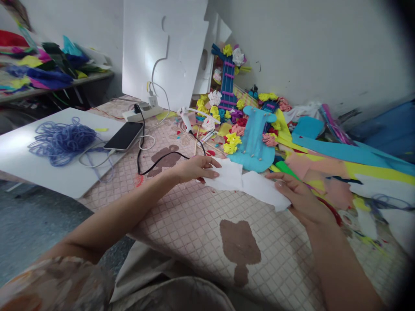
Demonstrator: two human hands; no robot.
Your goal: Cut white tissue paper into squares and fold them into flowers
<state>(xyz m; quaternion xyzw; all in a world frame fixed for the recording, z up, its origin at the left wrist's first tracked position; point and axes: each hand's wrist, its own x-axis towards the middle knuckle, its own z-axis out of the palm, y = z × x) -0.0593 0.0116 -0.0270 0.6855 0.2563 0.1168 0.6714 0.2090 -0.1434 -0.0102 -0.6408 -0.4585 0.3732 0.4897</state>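
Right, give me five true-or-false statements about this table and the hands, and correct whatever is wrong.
1. The left hand and the right hand both touch white paper. True.
2. The purple yarn sits in a basket. False: it lies loose on a white board.
3. A white cable is plugged into the phone. True.
4. The light-blue cutout lies left of the phone. False: it is to the right, just beyond the paper.
5. The dark-blue guitar shape carries green bands. False: its bands are purple.
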